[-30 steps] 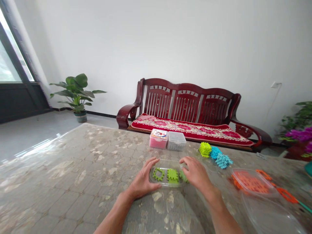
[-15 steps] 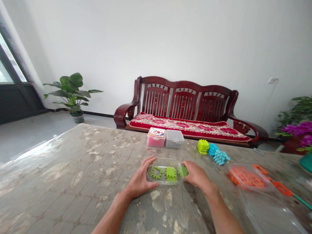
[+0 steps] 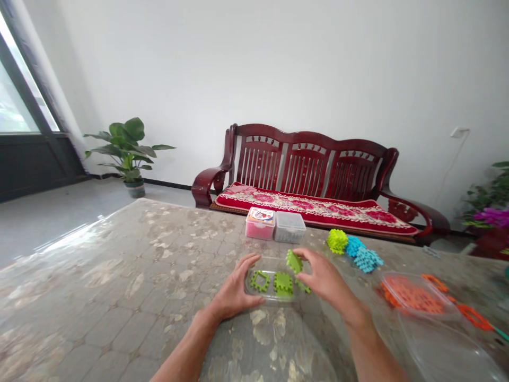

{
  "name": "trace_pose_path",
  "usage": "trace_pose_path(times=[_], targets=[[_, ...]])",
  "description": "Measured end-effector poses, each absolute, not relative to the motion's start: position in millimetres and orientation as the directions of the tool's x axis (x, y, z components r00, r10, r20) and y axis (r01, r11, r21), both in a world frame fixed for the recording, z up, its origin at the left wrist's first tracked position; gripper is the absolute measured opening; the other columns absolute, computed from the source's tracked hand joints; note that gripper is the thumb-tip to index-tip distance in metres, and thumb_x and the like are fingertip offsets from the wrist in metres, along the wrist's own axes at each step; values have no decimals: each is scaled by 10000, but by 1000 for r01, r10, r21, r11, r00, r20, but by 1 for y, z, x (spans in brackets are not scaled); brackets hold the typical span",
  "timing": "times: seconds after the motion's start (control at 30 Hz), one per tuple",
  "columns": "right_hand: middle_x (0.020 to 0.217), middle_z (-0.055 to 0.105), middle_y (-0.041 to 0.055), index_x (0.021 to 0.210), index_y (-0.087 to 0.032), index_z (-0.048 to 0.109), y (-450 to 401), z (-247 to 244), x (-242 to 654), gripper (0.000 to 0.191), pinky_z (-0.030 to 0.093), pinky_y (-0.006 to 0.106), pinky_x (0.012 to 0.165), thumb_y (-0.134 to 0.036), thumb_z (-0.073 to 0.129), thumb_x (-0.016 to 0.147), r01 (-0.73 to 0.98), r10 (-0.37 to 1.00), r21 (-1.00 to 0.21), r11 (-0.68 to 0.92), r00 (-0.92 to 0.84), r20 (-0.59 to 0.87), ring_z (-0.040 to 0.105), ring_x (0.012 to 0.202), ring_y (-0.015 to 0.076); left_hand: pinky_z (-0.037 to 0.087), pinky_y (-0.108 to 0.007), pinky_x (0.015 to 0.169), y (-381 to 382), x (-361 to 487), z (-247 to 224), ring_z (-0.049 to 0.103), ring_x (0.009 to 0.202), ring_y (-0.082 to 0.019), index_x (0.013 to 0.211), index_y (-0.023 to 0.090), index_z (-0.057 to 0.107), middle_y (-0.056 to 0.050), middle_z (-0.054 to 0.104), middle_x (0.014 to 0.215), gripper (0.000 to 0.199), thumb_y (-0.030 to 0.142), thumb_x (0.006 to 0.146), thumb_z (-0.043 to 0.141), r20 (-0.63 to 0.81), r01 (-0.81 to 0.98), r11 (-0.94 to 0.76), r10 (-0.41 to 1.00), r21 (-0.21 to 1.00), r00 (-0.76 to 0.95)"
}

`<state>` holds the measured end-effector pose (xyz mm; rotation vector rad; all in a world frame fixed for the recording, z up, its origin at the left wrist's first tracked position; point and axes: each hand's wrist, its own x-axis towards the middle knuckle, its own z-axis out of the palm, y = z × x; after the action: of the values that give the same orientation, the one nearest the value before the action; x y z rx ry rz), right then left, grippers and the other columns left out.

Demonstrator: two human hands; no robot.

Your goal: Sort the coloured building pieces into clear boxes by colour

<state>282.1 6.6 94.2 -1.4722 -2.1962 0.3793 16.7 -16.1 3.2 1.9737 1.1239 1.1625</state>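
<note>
Two hands at a clear plastic tray (image 3: 254, 291) on the patterned table (image 3: 119, 276). Left hand (image 3: 234, 289) cups the tray's left edge, fingers loosely curled against it. Right hand (image 3: 324, 278) pinches a green puzzle tile (image 3: 293, 261) between thumb and fingertips, tilted up just above the tray's right end. More green tiles (image 3: 274, 282) lie flat inside. Pink box (image 3: 260, 223) and grey box (image 3: 290, 227) sit behind, blue and yellow-green block clusters (image 3: 353, 250) off to the right.
</note>
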Motion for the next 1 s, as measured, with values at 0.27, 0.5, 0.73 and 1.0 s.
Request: trace_pose_path(times=[0.27,0.5,0.73,1.0], targets=[[1172,713,60,1176,-229,675,5,94,227,497,451,339,927,-191,691,680,741,813,-400,540,-583,17,625,1073,256,333,-509,1175,-14,18,-3,402,1392,-352,1442,211,407,-146,422,1484,942,321,627,866,429,340,-500,863,796,266],[985,763,50,995,-216,737,18,84,245,276,510,319,822,-259,571,780,594,892,-679,430,-395,220,682,875,209,321,-521,1176,-15,17,1,397,1391,-354,1441,215,416,-144,427,1480,935,298,623,861,413,354,-490,869,797,272],[1061,733,67,1065,-197,689,37,63,309,374,506,345,858,-202,578,707,760,983,-624,184,-158,99,667,946,223,330,-512,1177,-15,16,2,397,1396,-342,1455,222,394,-133,408,1499,919,274,647,829,399,354,-481,873,802,282],[1219,645,91,1217,-225,606,21,44,306,591,430,368,976,-230,720,637,917,960,-326,229,-268,-81,575,1172,276,308,-520,1181,-16,17,5,392,1398,-354,1436,203,416,-151,417,1491,910,263,633,840,402,380,-484,873,789,276]])
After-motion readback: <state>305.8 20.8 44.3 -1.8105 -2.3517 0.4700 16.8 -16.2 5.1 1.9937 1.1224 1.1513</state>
